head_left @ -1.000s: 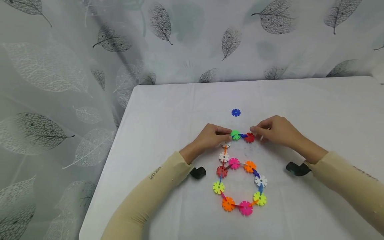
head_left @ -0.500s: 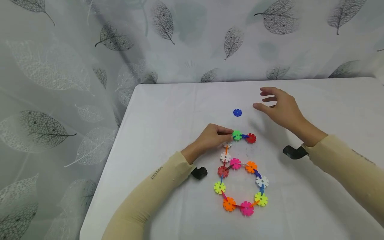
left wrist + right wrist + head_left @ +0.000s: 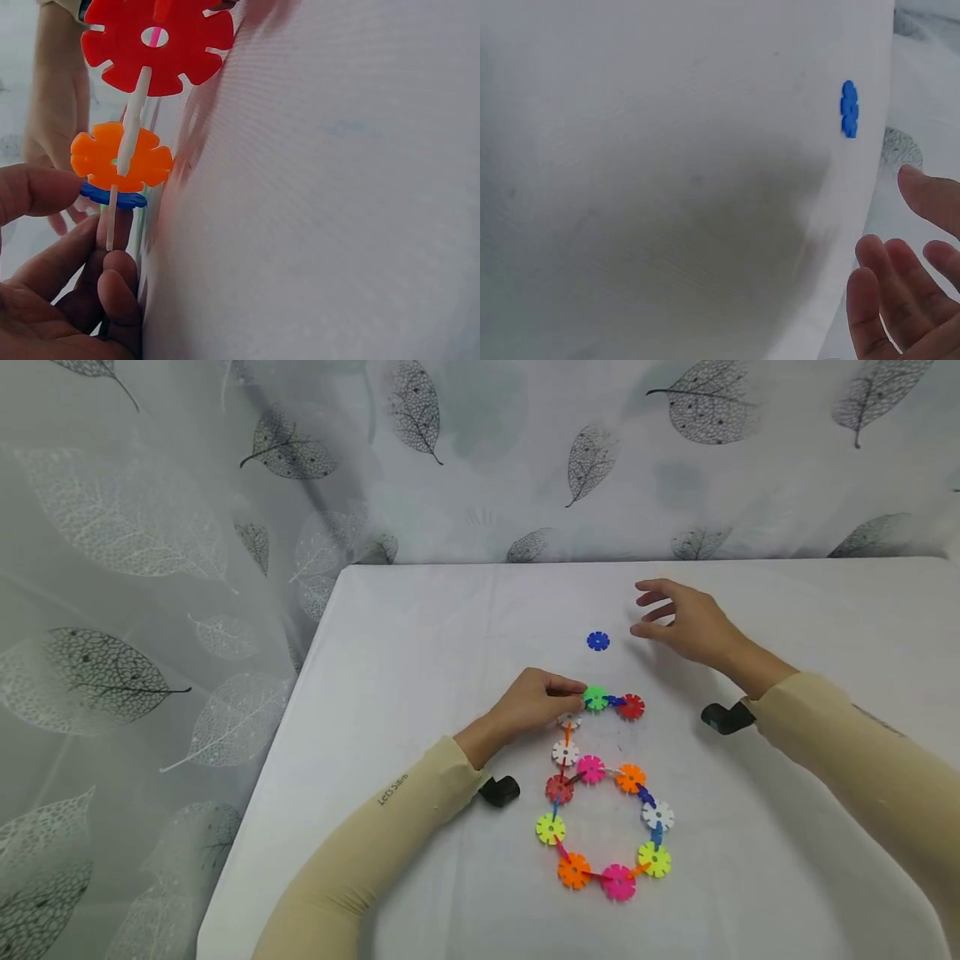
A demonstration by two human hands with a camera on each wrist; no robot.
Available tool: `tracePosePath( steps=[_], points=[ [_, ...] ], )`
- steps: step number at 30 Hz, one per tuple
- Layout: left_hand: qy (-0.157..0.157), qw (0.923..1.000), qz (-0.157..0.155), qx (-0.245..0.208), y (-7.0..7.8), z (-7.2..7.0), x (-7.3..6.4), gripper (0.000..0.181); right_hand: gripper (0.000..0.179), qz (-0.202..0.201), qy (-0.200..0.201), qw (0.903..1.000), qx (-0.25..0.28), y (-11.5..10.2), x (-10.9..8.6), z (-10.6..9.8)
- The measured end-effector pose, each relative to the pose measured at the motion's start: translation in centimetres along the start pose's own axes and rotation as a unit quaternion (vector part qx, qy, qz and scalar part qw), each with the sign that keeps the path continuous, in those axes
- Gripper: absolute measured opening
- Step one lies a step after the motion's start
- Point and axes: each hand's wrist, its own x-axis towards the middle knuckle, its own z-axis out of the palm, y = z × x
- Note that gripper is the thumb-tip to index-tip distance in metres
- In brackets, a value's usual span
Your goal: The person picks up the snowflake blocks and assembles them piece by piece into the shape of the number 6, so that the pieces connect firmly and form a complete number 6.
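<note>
Colourful notched plastic interlocking discs form a chain (image 3: 574, 870) on the table: a closed ring at the near end, with a branch running up its left side. My left hand (image 3: 534, 700) pinches the branch by the green disc (image 3: 596, 697). A red disc (image 3: 632, 707) ends the branch, joined to the green one through a blue disc. In the left wrist view, the thumb and fingers of my left hand (image 3: 82, 277) lie around a blue disc (image 3: 112, 196) beside an orange one. Above the table, right of a loose blue disc (image 3: 597, 641), my right hand (image 3: 690, 618) is empty with fingers spread.
A white cloth covers the table (image 3: 420, 643). Behind and to the left hangs a leaf-patterned curtain (image 3: 480, 460). Black wrist-worn pieces stick out below the left sleeve (image 3: 499, 791) and the right sleeve (image 3: 727, 718).
My right hand has left the red disc, moved up and away over the table, then shifted slightly left towards the loose blue disc. My left hand keeps its grip on the branch.
</note>
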Motion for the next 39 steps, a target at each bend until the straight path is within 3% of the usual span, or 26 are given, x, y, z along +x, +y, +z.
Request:
tracePosePath(
  steps=[6,13,25,34,39],
  points=[
    [0.003,1.0,-0.002,-0.006,-0.1,0.0,0.1,0.025,0.06,0.008,-0.042,0.9989,-0.017,0.5,0.9,0.9],
    [-0.003,1.0,0.0,0.001,-0.1,0.0,0.1,0.026,0.048,-0.014,-0.091,0.9952,-0.032,0.4,1.1,2.0],
    [-0.001,0.9999,0.01,-0.008,-0.1,-0.1,0.0,0.026,0.039,-0.033,-0.082,0.9936,-0.07,-0.2,2.0,3.3],
    [-0.006,0.9999,0.012,-0.01,0.0,0.0,0.0,0.026,0.024,0.003,-0.047,0.9988,-0.013,0.1,0.2,2.5],
    [-0.002,0.9998,0.014,0.016,0.0,0.0,0.0,0.028,0.03,0.021,-0.064,0.9976,0.014,0.8,-1.4,2.0]
  ],
)
